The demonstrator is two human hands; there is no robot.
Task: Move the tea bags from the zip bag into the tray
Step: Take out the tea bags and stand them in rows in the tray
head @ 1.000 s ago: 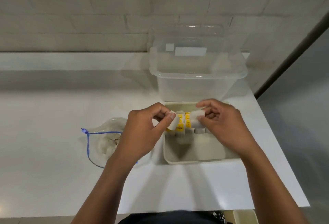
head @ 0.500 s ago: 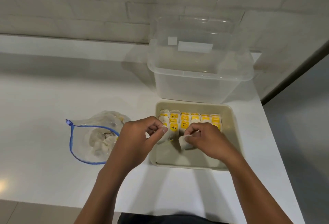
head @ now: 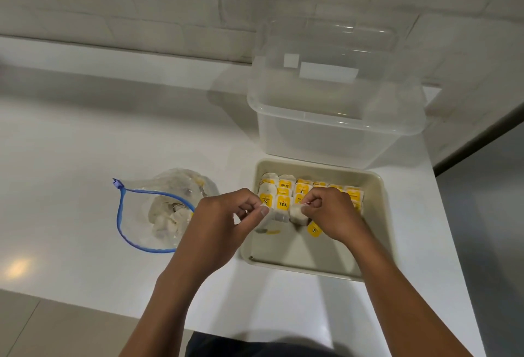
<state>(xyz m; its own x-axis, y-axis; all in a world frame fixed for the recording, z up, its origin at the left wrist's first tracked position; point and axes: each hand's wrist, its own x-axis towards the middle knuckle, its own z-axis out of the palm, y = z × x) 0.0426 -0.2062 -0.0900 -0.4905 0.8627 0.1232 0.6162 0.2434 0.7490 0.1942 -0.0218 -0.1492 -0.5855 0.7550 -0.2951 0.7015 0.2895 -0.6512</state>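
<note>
A clear plastic zip bag with a blue seal point(head: 158, 212) is seen at nine o'clock on the white table point(head: 85, 158), tea bags inside blurred. A white paper tea bag point(head: 299, 214) is pinched between the left hand point(head: 224, 220) and right hand point(head: 334, 214) over the beige rectangular tray point(head: 380, 214); fingertips are partly hidden.

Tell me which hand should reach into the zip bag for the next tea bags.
Left, probably. The left hand is nearer the zip bag, whose open mouth lies just to its left on the counter. The right hand is over the tray, pinching a tea bag, and would have to cross over.
</note>
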